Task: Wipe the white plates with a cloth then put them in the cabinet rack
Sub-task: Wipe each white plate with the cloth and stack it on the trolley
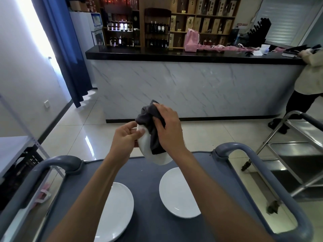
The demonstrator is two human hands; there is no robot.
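Held plate: tilted round white ceramic plate [148, 151] being held up in the air above the far end of the grey cart top [148, 189], apart from it.
Left hand [125, 137]: gripping the held plate's upper left rim, thumb lying across the face, fingers [133, 131] curling behind the edge.
Right hand [167, 126]: clutching a bunched dark grey cloth [150, 123] and pressing it against the held plate's face, fingers wrapping round the fabric.
Cloth: covering the upper right part of the held plate, one fold sticking up past the right hand.
Left waiting plate: second round white plate [118, 210] lying flat on the cart top, partly hidden by the left forearm.
Right waiting plate: third round white plate [176, 193] lying flat on the cart top, well apart from the left one, just below the held plate.
Cart handles: rounded grey-blue rails [258, 163] curving up at both sides of the cart top.
Surroundings: marble-fronted bar with a black counter [174, 53] standing across the glossy tiled floor, wooden shelves of bottles and boxes [157, 28] rising behind it, pink bag [191, 41] sitting on top.
Right edge: stainless steel trolley [300, 142] standing beside the cart; another person [307, 79] leaning at the counter.
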